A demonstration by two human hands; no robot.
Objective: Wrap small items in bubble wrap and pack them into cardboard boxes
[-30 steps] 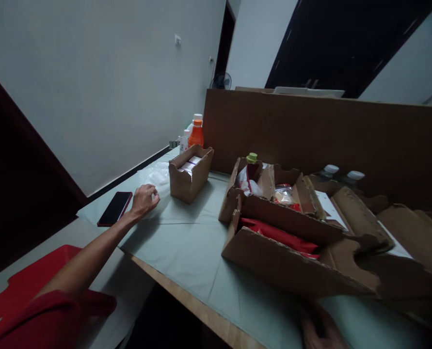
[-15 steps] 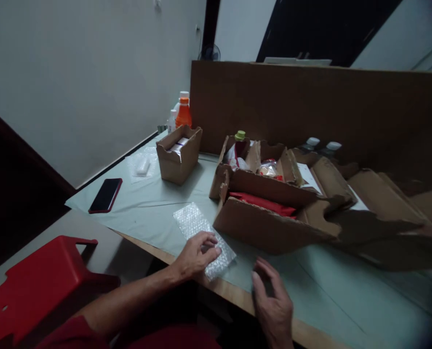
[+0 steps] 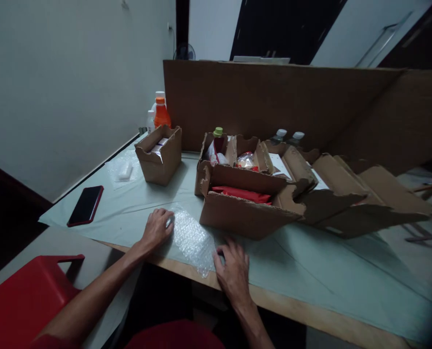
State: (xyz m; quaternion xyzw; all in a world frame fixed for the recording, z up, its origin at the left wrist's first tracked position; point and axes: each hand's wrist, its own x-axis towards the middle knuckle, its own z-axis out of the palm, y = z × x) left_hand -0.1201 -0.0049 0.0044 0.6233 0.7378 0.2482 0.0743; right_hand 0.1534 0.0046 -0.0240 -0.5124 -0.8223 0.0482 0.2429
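A sheet of clear bubble wrap (image 3: 192, 237) lies slantwise on the table near its front edge. My left hand (image 3: 156, 229) is at its far left end, fingers curled over the edge and closed on it. At the opposite end, my right hand (image 3: 232, 269) rests with thumb and fingers apart, the thumb touching or very close to the wrap's edge. Just beyond the wrap stands a cardboard bin (image 3: 248, 218) with a red packet (image 3: 241, 194) inside.
Several cardboard bins (image 3: 332, 179) extend to the right, before a tall cardboard panel (image 3: 274, 102). At left are a small cardboard box (image 3: 161, 167), a phone (image 3: 86, 206), more bubble wrap (image 3: 110, 169) and an orange bottle (image 3: 162, 115). A red stool (image 3: 26, 291) stands beside the table.
My left hand has gone from the middle of the bubble wrap to its far left end. My right hand has come in to its right end. The view has swung right.
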